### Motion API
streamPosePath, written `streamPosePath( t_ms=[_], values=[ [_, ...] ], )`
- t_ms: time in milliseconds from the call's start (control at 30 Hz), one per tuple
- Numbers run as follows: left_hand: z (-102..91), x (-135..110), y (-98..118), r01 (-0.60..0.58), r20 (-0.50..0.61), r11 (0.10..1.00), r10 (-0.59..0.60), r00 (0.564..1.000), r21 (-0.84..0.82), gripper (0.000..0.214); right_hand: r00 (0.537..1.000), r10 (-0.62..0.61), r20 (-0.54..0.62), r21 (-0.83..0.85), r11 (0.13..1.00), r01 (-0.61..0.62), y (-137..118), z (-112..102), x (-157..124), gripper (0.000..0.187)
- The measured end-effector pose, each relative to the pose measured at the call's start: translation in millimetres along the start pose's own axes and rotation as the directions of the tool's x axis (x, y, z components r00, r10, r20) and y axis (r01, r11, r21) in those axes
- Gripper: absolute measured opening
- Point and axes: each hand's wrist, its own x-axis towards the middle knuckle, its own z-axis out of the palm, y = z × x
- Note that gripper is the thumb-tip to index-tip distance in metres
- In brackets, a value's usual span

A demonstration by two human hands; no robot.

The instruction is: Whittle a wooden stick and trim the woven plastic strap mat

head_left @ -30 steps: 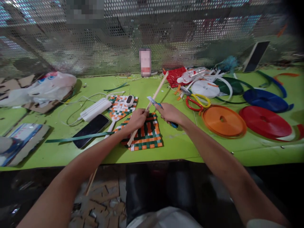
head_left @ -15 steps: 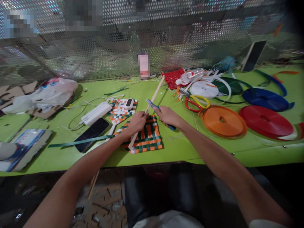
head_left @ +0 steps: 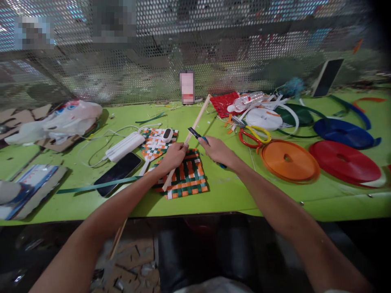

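My left hand is closed around a thin wooden stick, which slants from near my body up and away to the right. In my right hand is a blue utility knife, its blade lying at the stick just beyond my left hand. Beneath the stick lies a woven mat of orange, green and white strips, partly hidden by my left hand and forearm. Behind it rests a smaller woven piece with a white handle and a small white device on top.
To the right lie rolls of orange, red, blue and white strip, beside red-and-yellow scissors. On the left are a phone, a white power bank with a cable, and a plastic bag. Perforated mesh stands behind.
The knife's blade has shifted slightly and lies flatter across the stick. Both hands keep their holds. The whole view has moved a little.
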Motion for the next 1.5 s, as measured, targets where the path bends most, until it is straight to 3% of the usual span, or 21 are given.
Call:
streamPosePath(
  t_ms=[133, 500, 900, 1167, 1500],
  values=[
    [-0.8, -2.0, -1.3, -0.01, 0.008, 1.0, 0.01, 1.0, -0.002, 0.04, 0.992, -0.065, -0.105, -0.141, 0.989, 0.05, 5.4, -0.6, 8.6, 0.039],
    [1.0, -4.0, 1.3, -0.059, -0.015, 0.996, 0.06, 0.998, 0.062, 0.038, 0.992, -0.089, -0.087, -0.131, 0.988, 0.077, 5.8, 2.6, 7.8, 0.04],
    [3.0, -8.6, 7.2, -0.063, -0.002, 0.986, 0.064, 0.998, 0.152, 0.035, 0.993, -0.094, -0.067, -0.28, 0.957, 0.071, 6.8, 5.8, 11.3, 0.041],
    [11.4, -10.0, 4.5, -0.062, -0.067, 0.959, 0.083, 0.994, 0.277, 0.033, 0.986, -0.108, -0.13, -0.331, 0.942, 0.06, 12.0, 13.1, 11.0, 0.044],
    [14.0, -11.6, -1.0, -0.096, -0.059, 0.944, 0.121, 0.991, 0.316, 0.033, 0.984, -0.119, -0.129, -0.28, 0.957, 0.079, 12.8, 13.1, 9.4, 0.051]
  ],
)
